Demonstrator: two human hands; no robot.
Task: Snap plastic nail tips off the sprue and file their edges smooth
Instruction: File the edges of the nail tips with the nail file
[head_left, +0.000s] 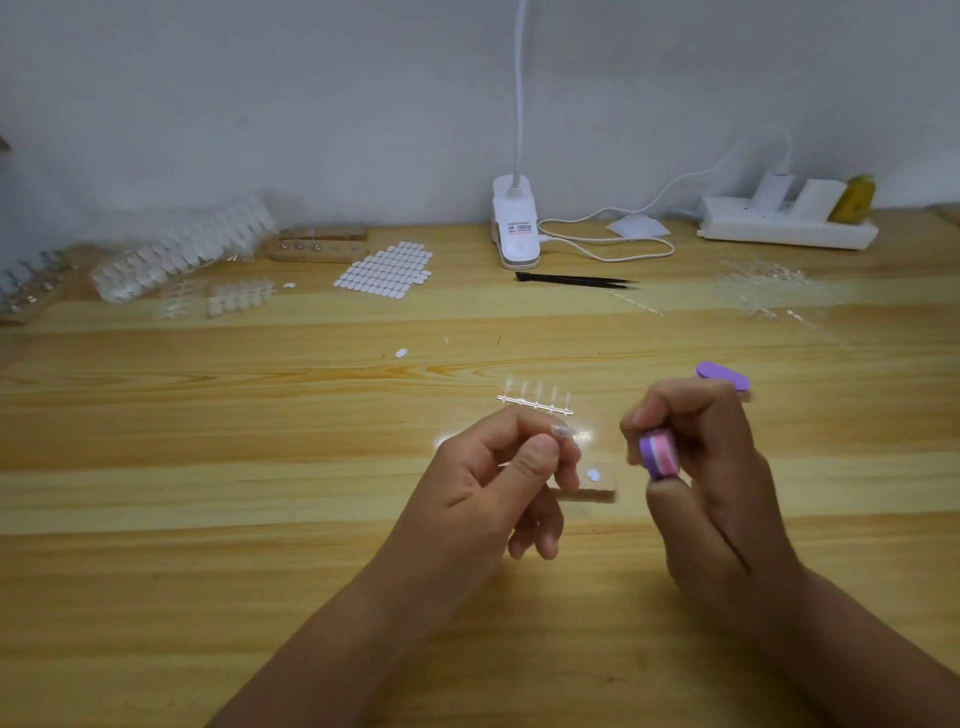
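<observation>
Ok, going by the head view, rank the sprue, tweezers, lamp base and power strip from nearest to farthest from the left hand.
1. sprue: just beyond the left hand, slightly to its right.
2. tweezers: well farther back, near the middle.
3. lamp base: just behind the tweezers.
4. power strip: far back on the right.

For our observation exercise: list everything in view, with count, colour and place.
table: one, wooden, underneath
lamp: one, white, back centre
power strip: one, white, back right
tweezers: one, black, before lamp
sticker sheet: one, white, left of lamp
tip stacks: count unclear, clear, back left
sprue: one, clear, centre
block: one, wooden, front centre
tip: one, clear, in left hand
file: one, purple-pink, in right hand
left hand: pinches tip
right hand: grips file
</observation>
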